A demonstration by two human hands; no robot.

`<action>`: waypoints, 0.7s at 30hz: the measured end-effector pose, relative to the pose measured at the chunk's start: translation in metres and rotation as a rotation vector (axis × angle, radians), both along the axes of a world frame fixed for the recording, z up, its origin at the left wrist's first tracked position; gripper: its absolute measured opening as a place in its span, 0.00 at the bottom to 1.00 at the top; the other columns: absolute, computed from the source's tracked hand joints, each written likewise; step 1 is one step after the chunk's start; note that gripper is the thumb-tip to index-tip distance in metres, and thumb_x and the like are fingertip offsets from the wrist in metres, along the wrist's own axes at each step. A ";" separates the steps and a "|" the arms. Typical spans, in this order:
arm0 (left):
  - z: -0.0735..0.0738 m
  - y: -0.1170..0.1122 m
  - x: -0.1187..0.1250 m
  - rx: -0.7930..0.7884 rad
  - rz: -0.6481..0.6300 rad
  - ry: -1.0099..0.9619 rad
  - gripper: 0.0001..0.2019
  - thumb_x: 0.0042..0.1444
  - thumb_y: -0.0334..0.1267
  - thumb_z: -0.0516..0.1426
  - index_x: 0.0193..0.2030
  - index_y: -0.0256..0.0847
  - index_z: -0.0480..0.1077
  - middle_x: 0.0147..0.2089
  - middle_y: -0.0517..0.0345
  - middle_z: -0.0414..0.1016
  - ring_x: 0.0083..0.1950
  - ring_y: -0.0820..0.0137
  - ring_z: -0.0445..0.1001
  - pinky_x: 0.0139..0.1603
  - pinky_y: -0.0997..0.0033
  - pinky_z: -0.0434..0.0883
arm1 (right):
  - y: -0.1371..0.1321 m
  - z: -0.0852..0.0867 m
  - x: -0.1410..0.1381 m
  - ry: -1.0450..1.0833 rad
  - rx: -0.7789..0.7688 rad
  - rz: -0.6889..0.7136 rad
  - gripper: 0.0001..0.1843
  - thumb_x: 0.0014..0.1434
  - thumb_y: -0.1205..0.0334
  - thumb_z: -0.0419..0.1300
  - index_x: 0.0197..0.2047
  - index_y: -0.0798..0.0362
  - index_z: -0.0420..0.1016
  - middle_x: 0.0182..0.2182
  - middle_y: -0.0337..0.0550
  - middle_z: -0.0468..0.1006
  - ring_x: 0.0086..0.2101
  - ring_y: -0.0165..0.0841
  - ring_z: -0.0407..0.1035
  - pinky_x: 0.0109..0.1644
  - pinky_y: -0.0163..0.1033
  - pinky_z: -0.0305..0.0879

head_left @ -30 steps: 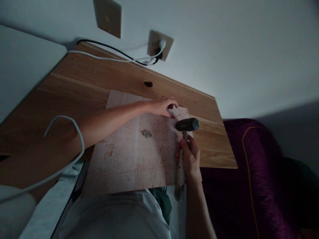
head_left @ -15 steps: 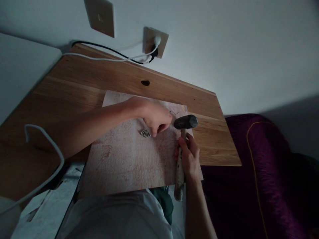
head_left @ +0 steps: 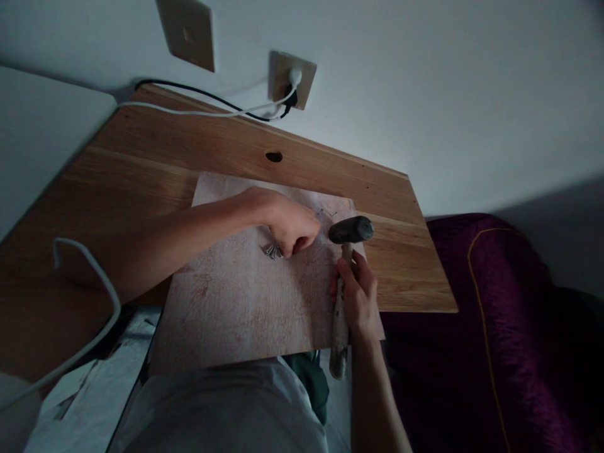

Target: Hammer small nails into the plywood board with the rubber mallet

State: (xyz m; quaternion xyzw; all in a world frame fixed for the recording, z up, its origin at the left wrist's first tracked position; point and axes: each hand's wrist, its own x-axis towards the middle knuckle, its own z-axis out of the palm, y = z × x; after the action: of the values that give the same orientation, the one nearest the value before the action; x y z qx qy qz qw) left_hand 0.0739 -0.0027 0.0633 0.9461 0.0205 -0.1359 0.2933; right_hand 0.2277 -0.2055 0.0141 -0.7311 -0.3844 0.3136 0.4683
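My right hand (head_left: pixel 359 292) grips a hammer (head_left: pixel 340 321) by its worn, pale wooden handle, the dark metal head (head_left: pixel 352 230) pointing away from me over the board's right side. My left hand (head_left: pixel 296 221) reaches across the board (head_left: pixel 236 302) with its fingers curled and closed; whatever they hold, if anything, is hidden. Against its near side lies a small fan of nails (head_left: pixel 272 251), partly covered by the fingers. Just past the left hand's knuckles, a couple of thin nails (head_left: pixel 334 215) show near the board's far right corner.
The board rests on a wooden desk (head_left: pixel 387 251) with a round cable hole (head_left: pixel 274 156). Black and white cables run to a wall socket (head_left: pixel 302 78). A white cable (head_left: pixel 101 277) hangs near my left arm. Purple fabric (head_left: pixel 472 352) covers something on the right.
My left hand has shifted slightly left and toward me, onto the fan of nails, uncovering more of the thin nails beyond it. The right hand and hammer have barely moved.
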 end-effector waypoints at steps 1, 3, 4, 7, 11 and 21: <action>0.000 -0.001 0.000 -0.001 0.010 -0.013 0.11 0.40 0.34 0.63 0.25 0.58 0.83 0.27 0.64 0.82 0.37 0.62 0.75 0.48 0.62 0.68 | 0.000 0.000 0.000 0.006 0.001 -0.003 0.15 0.65 0.45 0.64 0.36 0.46 0.70 0.17 0.28 0.67 0.16 0.28 0.60 0.19 0.35 0.57; 0.003 -0.003 0.000 0.023 0.030 -0.050 0.13 0.42 0.33 0.61 0.26 0.59 0.84 0.28 0.63 0.82 0.38 0.61 0.76 0.48 0.62 0.68 | 0.000 0.001 -0.002 0.008 0.009 -0.003 0.15 0.65 0.45 0.64 0.36 0.47 0.69 0.17 0.28 0.67 0.16 0.28 0.60 0.19 0.35 0.57; 0.005 -0.004 0.000 0.039 0.040 -0.066 0.14 0.43 0.32 0.60 0.27 0.59 0.85 0.29 0.63 0.83 0.38 0.62 0.76 0.47 0.62 0.68 | 0.000 0.001 -0.002 0.008 0.013 -0.001 0.15 0.65 0.45 0.64 0.36 0.47 0.69 0.17 0.28 0.67 0.16 0.28 0.60 0.19 0.35 0.57; 0.014 -0.003 -0.002 0.070 0.076 -0.094 0.16 0.47 0.32 0.59 0.33 0.55 0.87 0.32 0.61 0.85 0.39 0.63 0.76 0.47 0.63 0.69 | 0.000 0.002 -0.002 0.008 0.023 0.007 0.16 0.65 0.45 0.64 0.36 0.47 0.70 0.18 0.28 0.67 0.16 0.28 0.60 0.19 0.35 0.58; 0.018 0.000 -0.004 0.108 0.074 -0.059 0.13 0.46 0.34 0.61 0.34 0.54 0.87 0.34 0.60 0.85 0.40 0.62 0.77 0.47 0.63 0.69 | 0.000 0.000 0.000 0.006 0.010 0.007 0.16 0.66 0.44 0.64 0.38 0.47 0.71 0.18 0.29 0.68 0.16 0.28 0.60 0.19 0.35 0.58; 0.012 0.003 -0.003 0.160 0.103 -0.081 0.16 0.43 0.31 0.57 0.31 0.53 0.85 0.32 0.61 0.85 0.36 0.64 0.74 0.42 0.64 0.68 | -0.001 -0.001 0.000 -0.002 0.004 -0.002 0.15 0.66 0.45 0.64 0.38 0.47 0.70 0.19 0.29 0.67 0.17 0.28 0.60 0.20 0.36 0.58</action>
State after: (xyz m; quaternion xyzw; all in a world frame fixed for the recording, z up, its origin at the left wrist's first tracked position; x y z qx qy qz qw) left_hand 0.0706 0.0002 0.0754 0.9689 0.0681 -0.0804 0.2240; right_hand 0.2279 -0.2064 0.0129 -0.7309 -0.3848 0.3119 0.4695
